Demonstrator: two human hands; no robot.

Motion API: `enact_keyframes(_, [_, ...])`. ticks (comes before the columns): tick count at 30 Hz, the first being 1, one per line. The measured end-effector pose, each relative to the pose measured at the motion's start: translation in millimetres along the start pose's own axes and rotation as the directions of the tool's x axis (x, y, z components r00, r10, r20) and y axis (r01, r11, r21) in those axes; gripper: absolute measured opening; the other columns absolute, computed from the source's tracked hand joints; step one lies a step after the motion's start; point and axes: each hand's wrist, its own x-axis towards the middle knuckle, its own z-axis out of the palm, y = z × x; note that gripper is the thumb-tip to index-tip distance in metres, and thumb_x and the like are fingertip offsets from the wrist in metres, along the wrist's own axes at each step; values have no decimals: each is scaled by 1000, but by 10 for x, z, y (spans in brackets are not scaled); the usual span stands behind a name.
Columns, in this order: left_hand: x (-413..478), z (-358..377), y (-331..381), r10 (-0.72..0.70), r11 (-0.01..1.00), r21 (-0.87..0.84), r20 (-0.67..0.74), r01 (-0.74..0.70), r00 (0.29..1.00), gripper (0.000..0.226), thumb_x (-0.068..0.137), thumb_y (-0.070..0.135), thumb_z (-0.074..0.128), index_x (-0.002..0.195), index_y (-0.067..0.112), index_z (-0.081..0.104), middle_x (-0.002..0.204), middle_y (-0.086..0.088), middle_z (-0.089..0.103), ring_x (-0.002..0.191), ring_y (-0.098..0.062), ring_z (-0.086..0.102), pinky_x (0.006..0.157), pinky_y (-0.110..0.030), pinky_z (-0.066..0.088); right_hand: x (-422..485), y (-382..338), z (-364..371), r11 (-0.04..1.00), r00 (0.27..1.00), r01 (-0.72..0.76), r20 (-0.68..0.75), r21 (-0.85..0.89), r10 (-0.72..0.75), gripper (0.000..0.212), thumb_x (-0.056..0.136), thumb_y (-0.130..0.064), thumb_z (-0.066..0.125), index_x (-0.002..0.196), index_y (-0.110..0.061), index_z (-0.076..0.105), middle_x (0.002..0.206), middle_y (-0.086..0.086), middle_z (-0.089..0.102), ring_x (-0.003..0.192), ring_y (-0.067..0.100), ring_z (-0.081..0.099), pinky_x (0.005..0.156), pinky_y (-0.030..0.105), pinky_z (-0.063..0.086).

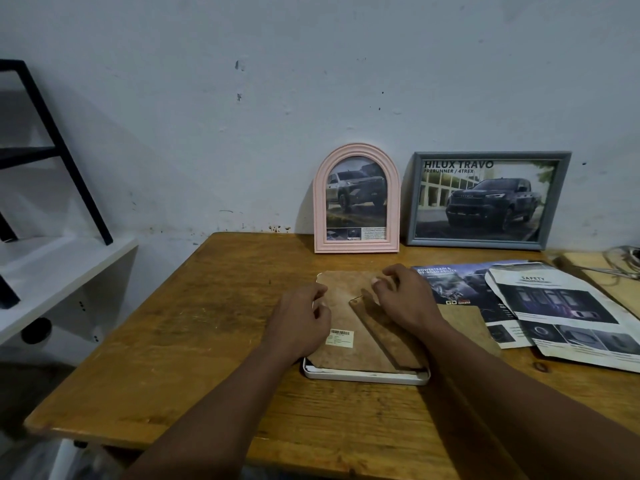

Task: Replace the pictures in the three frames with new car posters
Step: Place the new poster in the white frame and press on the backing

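Observation:
A white frame [363, 377] lies face down on the wooden table [207, 323], its brown backing board [349, 320] with a barcode sticker facing up. My left hand [301, 323] rests on the board's left edge with fingers curled at it. My right hand [403, 296] sits on the board's upper right, fingertips bent against its surface near the stand flap. A pink arched frame [356, 200] and a grey rectangular frame [485, 199] stand against the wall, each showing a pickup-truck poster.
Car brochure pages [561, 313] and a loose brown board [464, 323] lie on the table to the right. Cables [623, 261] sit at the far right edge. A white shelf [52, 271] with a black metal stand is on the left.

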Motion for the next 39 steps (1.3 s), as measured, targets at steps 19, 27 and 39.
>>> enact_keyframes(19, [272,118,32,-99,990,116,203,76,974,66,104,51,39,162,30,14,164,-1,31,151,-27,24,121,-53,25,47,-35,15,947,995,93,54,-308,-80,54,98,-51,45,140,-17,47,142,11,50,133,29,39,106,45,38])
enact_keyframes(27, [292,202,-54,-63,997,-32,30,63,998,56,102,48,44,153,25,39,141,1,56,133,-21,46,108,-46,42,111,70,86,974,990,107,-66,-200,-122,34,94,-45,53,110,-17,63,106,3,65,109,24,51,90,42,47])
enact_keyframes(39, [315,235,-66,-96,995,26,129,93,987,82,92,74,21,162,32,14,158,2,42,148,-25,30,119,-59,23,136,98,100,986,985,123,-108,-110,-135,24,90,-44,58,93,-21,55,89,-5,57,96,21,49,79,41,48])
